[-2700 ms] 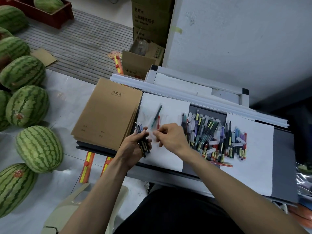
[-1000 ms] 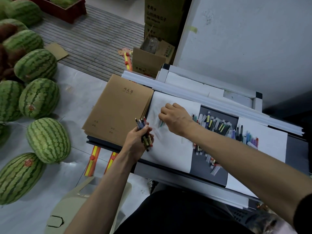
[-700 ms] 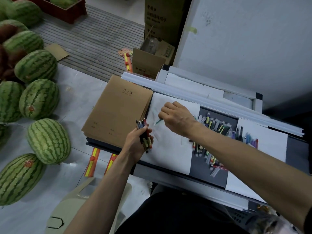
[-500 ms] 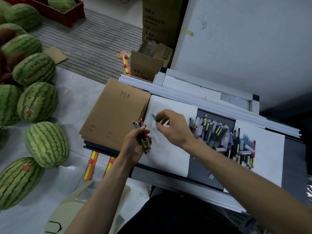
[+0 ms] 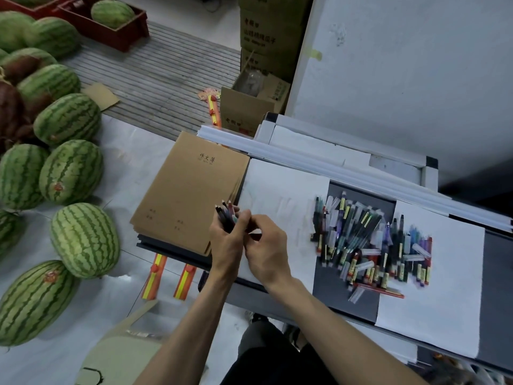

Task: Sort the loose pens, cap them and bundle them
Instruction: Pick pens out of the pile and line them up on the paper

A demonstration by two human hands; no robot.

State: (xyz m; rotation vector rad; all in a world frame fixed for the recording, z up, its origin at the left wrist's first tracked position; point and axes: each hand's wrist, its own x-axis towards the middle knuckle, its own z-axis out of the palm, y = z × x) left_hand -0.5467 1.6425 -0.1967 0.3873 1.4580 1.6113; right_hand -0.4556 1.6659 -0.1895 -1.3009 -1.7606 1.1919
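Pen bundle point(image 5: 225, 215) in your left hand point(image 5: 226, 243).
Its fingers wrap the bundle; your right hand point(image 5: 266, 252) curls against it, and I cannot tell whether it holds anything.

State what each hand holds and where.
The left hand grips a bunch of pens round their lower halves; the right hand touches the bunch, its hold unclear.

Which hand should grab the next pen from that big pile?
Probably the right hand. The left hand grips the bunch of pens, so it is occupied, and the loose pile lies off to the person's right, on the right hand's side.
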